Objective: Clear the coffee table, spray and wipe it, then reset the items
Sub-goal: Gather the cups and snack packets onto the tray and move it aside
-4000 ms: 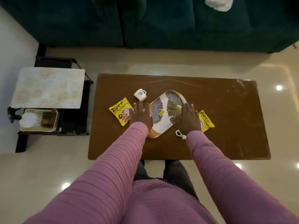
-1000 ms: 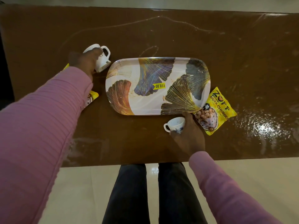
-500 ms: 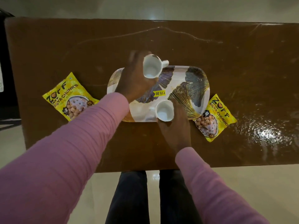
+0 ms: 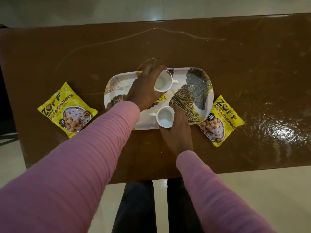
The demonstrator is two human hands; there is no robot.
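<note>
Left hand [image 4: 144, 91] grips upper cup [image 4: 163, 81], right hand [image 4: 178, 132] grips lower cup [image 4: 165, 117]; both now moved off table [image 4: 252, 64] onto tray [image 4: 198, 84], frame centre. Reset likely nearly done.

The packet to my left [image 4: 67, 111] reads "ZOFF" in big black letters with "SOYA CHUNKS" beneath; its small round badge is too blurred to read. The packet to my right [image 4: 221, 121] carries the same "ZOFF SOYA CHUNKS" and a dark badge marked "10". On the tray [image 4: 198, 84], a yellow price sticker [image 4: 162, 98] shows "79" upside down, the rest hidden under my left hand [image 4: 144, 91]
</note>
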